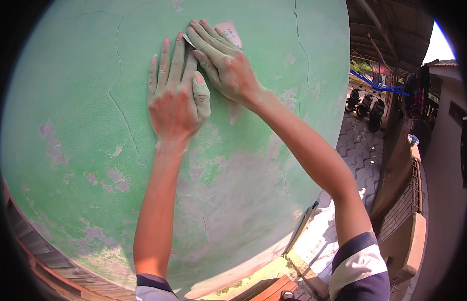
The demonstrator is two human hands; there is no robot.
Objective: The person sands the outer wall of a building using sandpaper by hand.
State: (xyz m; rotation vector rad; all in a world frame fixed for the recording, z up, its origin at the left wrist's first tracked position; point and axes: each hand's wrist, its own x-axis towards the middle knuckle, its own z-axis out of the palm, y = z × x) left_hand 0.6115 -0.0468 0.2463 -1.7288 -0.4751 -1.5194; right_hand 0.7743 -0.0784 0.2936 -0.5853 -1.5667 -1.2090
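Observation:
A green painted wall (88,95) with cracks and bare, flaked patches fills most of the view. My right hand (221,62) presses a piece of sandpaper (228,34) flat on it; the paper's pale back with printed marks shows past the fingers. Another edge of the paper peeks out between the two hands. Just left of it, my left hand (176,95) lies on the wall with fingers stretched upward, its fingertips close to the paper's edge. Whether they touch the paper I cannot tell. Pale dust coats the fingers of both hands.
Several parked motorbikes (366,106) stand on paving at the right, under a roof. Clothes (416,95) hang near a blue rack (379,86). A low wall with a metal grille (401,210) runs along the right. Below lies an orange-brown wooden surface (276,290).

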